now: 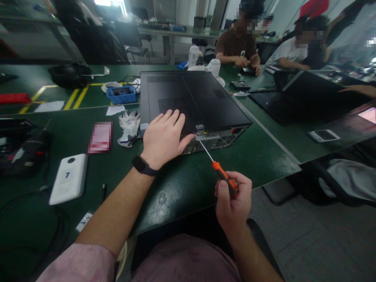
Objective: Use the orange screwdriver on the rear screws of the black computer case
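Note:
A black desktop computer case [205, 98] lies on its side on the green table, its rear panel with the fan grille turned towards me. My left hand [164, 137] rests flat on the near left corner of the case, fingers spread and the thumb along the rear edge. In my right hand [235, 199] is an orange and black screwdriver [221, 174], gripped by its handle. Its thin shaft points up and to the left, with the tip at the rear top edge of the case, close to my left thumb. Whether the tip sits in a screw is too small to tell.
Left of the case lie white work gloves [129, 127], a blue tray [122, 95], a pink card [100, 137], a white power bank [69, 178] and a dark power drill [32, 152]. On the right are a phone [324, 135] and a black laptop [308, 98]. Other people sit across the table.

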`<control>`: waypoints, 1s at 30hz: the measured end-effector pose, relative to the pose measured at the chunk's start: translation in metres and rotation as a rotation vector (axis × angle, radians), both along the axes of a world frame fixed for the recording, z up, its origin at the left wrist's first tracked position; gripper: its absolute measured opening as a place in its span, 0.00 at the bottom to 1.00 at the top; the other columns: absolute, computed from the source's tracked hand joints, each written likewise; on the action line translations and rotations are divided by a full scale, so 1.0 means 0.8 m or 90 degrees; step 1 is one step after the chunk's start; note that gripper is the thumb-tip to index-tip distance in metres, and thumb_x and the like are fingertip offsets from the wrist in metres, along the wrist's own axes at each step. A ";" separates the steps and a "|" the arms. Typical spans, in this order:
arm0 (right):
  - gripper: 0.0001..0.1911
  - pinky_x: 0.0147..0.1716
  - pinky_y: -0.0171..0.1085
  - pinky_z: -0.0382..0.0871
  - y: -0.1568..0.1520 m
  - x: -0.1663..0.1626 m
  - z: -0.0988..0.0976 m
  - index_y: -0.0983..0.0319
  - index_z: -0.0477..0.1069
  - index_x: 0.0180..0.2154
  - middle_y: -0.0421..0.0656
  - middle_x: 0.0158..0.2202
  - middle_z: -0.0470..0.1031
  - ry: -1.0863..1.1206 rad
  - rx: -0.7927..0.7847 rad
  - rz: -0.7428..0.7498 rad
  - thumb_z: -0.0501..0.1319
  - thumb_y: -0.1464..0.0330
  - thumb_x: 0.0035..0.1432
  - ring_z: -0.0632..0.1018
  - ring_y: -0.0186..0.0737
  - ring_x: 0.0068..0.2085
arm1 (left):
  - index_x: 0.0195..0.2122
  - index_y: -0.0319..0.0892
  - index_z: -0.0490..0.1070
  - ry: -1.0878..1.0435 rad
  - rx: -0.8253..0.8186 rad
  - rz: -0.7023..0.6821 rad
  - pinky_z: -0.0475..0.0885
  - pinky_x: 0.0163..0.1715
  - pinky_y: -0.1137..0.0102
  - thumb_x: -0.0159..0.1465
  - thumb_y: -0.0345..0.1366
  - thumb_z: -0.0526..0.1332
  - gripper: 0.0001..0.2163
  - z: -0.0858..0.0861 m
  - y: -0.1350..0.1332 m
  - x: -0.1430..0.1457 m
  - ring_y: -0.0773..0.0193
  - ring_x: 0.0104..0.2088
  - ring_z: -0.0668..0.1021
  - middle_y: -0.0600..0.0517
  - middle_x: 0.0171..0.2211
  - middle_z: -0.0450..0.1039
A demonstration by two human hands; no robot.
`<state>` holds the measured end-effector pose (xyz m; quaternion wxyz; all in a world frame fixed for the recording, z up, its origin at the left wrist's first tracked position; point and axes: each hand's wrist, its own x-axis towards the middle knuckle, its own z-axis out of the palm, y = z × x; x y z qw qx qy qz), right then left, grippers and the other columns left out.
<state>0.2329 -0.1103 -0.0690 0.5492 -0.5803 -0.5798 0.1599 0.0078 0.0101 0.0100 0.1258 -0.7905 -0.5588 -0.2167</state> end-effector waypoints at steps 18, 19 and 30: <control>0.10 0.27 0.36 0.75 0.018 -0.001 0.062 0.58 0.76 0.49 0.38 0.34 0.80 -0.106 0.101 -0.034 0.67 0.64 0.67 0.79 0.36 0.26 | 0.69 0.34 0.73 0.008 0.018 0.002 0.71 0.71 0.46 0.78 0.50 0.58 0.28 -0.002 0.001 0.001 0.37 0.72 0.76 0.32 0.71 0.75; 0.10 0.27 0.36 0.75 0.019 -0.002 0.066 0.58 0.76 0.49 0.39 0.35 0.80 -0.113 0.107 -0.036 0.67 0.64 0.67 0.79 0.36 0.27 | 0.69 0.34 0.73 0.009 0.019 0.003 0.71 0.70 0.46 0.78 0.50 0.58 0.28 -0.002 0.001 0.001 0.37 0.71 0.76 0.32 0.71 0.75; 0.06 0.32 0.38 0.79 0.027 -0.009 0.111 0.57 0.76 0.44 0.40 0.35 0.81 -0.138 0.089 -0.003 0.64 0.64 0.67 0.82 0.38 0.30 | 0.67 0.32 0.75 0.025 0.052 0.003 0.74 0.68 0.47 0.78 0.50 0.59 0.27 -0.006 0.004 0.000 0.36 0.69 0.78 0.32 0.69 0.77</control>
